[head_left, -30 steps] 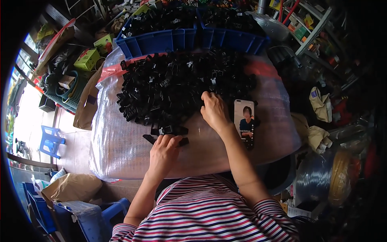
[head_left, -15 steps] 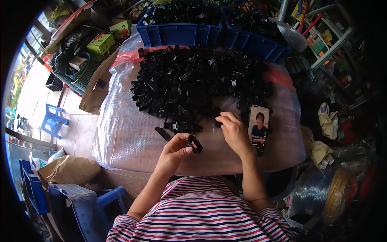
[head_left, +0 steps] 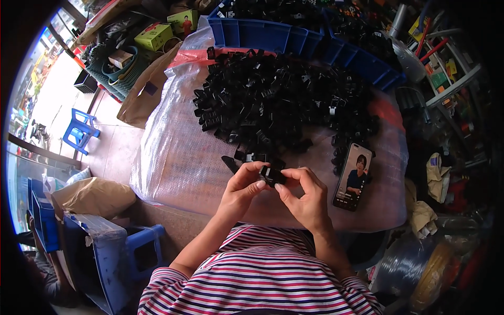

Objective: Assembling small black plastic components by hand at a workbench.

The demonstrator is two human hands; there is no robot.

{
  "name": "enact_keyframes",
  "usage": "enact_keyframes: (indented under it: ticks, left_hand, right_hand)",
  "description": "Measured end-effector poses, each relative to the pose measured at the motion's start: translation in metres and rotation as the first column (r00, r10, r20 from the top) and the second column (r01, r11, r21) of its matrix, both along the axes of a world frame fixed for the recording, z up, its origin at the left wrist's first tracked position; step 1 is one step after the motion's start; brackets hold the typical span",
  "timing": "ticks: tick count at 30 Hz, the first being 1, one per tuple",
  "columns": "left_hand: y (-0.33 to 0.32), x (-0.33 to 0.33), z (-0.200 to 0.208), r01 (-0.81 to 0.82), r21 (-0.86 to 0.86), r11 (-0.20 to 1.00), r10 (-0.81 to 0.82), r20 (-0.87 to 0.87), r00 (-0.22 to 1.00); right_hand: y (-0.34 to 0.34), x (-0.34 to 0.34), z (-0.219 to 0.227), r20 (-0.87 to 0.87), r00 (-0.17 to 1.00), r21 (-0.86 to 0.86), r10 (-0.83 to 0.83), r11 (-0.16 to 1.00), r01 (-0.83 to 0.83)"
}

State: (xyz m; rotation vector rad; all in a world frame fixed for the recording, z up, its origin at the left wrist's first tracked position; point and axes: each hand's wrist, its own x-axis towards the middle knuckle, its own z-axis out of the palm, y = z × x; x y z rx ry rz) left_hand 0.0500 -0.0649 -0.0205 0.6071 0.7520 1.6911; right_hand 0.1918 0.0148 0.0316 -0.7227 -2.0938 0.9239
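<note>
Black plastic part [head_left: 272,177] is grasped by the fingers of the left hand [head_left: 239,190] and the right hand [head_left: 308,198] over the plastic-covered surface [head_left: 181,173], on the near side of the heap of black pieces [head_left: 283,100] (a lit phone [head_left: 354,178] is set to the right).

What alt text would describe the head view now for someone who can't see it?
The fingers of a person's left hand and right hand hold a small black part above a plastic-covered surface. Beyond lies a heap of black parts, with blue bins behind it; a lit phone lies to the right.
</note>
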Motion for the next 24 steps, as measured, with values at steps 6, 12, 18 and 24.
enact_keyframes:
  ticks: [6,12,18,24]
  left_hand:
    - [-0.001,0.007,0.008,-0.089,-0.017,0.996,0.081,-0.281,0.956]
    - [-0.005,0.017,0.013,-0.239,-0.049,0.97,0.201,-0.395,0.896]
    - [-0.006,0.026,0.007,-0.292,-0.043,0.956,0.255,-0.378,0.89]
    - [-0.003,0.025,0.005,-0.306,0.008,0.952,0.294,-0.304,0.906]
  right_hand:
    - [-0.006,-0.001,-0.008,0.106,0.992,0.195,-0.069,0.98,0.047]
    - [-0.009,-0.007,-0.008,0.039,0.999,0.131,-0.017,0.991,0.012]
    - [-0.003,-0.001,-0.017,-0.101,0.991,-0.356,0.089,0.927,-0.119]
    - [-0.003,-0.005,-0.024,-0.134,0.985,-0.304,0.105,0.942,-0.142]
